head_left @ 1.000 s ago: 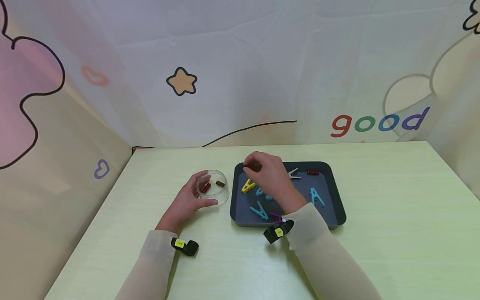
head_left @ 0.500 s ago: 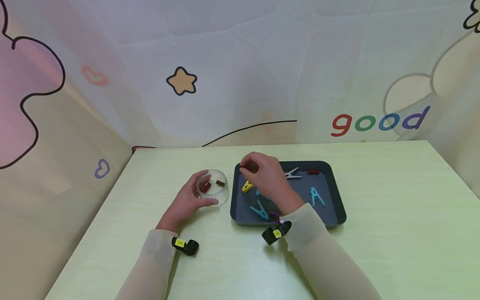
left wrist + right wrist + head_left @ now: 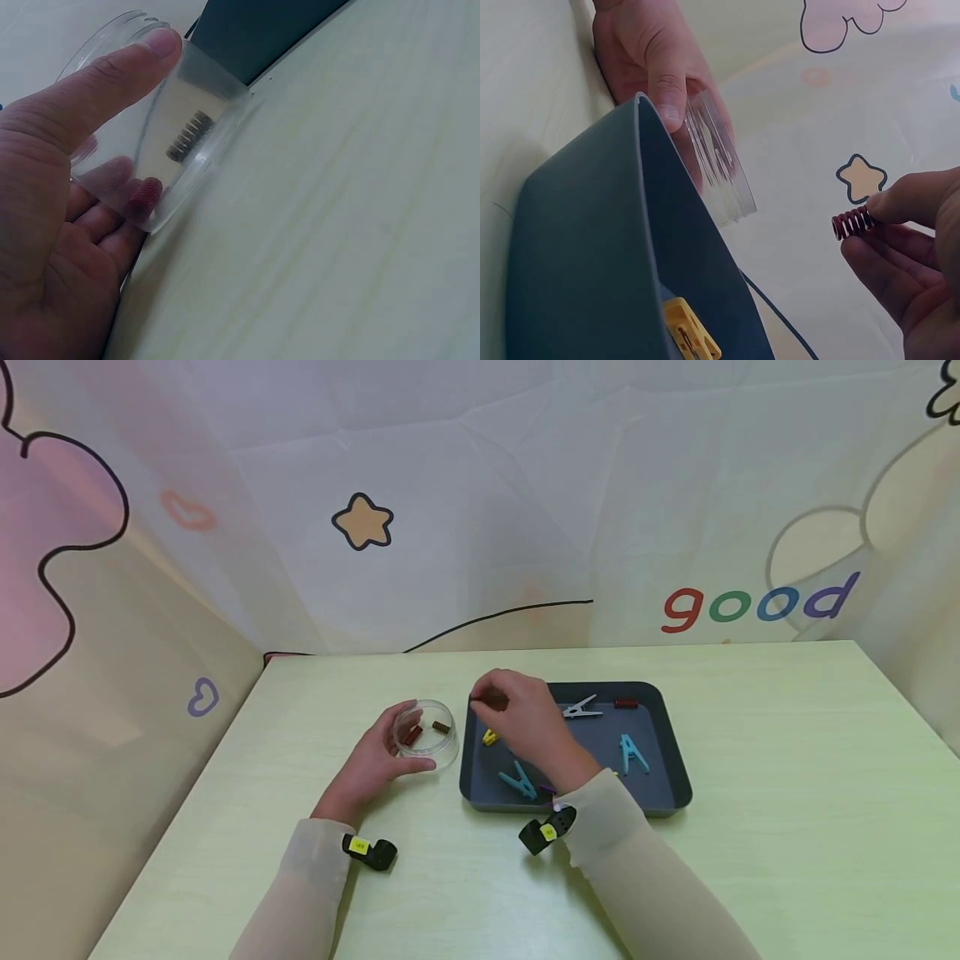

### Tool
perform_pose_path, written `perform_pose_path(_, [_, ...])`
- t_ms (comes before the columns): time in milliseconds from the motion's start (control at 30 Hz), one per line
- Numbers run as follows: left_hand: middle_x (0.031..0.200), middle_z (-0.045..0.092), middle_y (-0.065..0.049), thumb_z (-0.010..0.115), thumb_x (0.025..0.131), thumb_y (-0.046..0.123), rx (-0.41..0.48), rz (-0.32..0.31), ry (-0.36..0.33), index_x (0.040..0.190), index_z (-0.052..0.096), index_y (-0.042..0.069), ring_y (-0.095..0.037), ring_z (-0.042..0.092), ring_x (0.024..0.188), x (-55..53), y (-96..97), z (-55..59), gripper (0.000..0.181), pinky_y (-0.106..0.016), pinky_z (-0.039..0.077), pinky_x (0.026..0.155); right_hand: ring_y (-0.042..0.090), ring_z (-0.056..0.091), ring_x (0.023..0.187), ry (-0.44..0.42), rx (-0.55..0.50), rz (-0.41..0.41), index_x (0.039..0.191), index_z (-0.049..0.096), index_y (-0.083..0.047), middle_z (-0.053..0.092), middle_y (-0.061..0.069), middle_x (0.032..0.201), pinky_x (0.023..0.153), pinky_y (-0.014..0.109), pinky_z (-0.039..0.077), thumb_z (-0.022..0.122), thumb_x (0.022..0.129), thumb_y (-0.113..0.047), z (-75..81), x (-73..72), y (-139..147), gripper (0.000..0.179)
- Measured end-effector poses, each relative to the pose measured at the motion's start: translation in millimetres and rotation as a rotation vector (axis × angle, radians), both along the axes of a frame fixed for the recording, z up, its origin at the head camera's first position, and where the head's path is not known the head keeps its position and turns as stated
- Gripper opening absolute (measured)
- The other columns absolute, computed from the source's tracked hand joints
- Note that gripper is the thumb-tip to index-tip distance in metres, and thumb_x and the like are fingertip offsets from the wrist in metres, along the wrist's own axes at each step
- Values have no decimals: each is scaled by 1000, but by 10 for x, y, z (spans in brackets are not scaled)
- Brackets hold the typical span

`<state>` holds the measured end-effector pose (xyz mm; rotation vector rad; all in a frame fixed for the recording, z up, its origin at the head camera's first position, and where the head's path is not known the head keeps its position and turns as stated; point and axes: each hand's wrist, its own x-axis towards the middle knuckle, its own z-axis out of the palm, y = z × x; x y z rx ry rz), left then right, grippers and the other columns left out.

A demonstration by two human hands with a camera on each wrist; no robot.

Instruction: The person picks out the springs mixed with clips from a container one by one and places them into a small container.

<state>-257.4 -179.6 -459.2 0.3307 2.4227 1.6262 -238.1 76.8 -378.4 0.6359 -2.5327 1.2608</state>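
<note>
My left hand point(image 3: 371, 768) grips a clear round jar point(image 3: 161, 135) on the table, thumb on the near side and fingers behind. Inside the jar lie a red spring point(image 3: 145, 197) and a dark spring point(image 3: 190, 136). Over the left part of a dark grey tray point(image 3: 675, 777), my right hand point(image 3: 528, 718) pinches a dark red spring point(image 3: 853, 223) between thumb and fingertip, apart from the jar. The right wrist view shows that spring clearly; in the head view the fingers mostly hide it.
The tray holds a yellow clip point(image 3: 490, 737), blue clips point(image 3: 519, 782) point(image 3: 633, 754), a white clip point(image 3: 582, 708) and another red spring point(image 3: 626, 703). My right hand and sleeve cover part of it. The tray's raised wall point(image 3: 585, 240) stands between the jar and the clips.
My right hand has moved left with the pinched spring, closer to the jar, uncovering more of the white clip. The left hand and jar have stayed in place.
</note>
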Motion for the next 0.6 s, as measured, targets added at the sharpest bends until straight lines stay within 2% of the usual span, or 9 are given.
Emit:
perform_pose_path(233, [150, 44, 0, 88, 69, 29, -6, -15, 19, 146, 32, 32, -21, 45, 138, 1, 5, 1, 95, -41, 33, 117, 11, 66, 83, 22, -2, 22, 96, 68, -12, 69, 0, 95, 78, 27, 58, 68, 90, -13, -12, 12, -39, 6])
perform_pose_path(600, [148, 46, 3, 88, 70, 25, 8, -21, 20, 146, 33, 32, -19, 46, 137, 6, 11, 0, 94, -40, 33, 117, 15, 70, 91, 22, -17, 67, 97, 68, -9, 69, 2, 97, 82, 28, 59, 67, 90, -10, -57, 37, -109, 7])
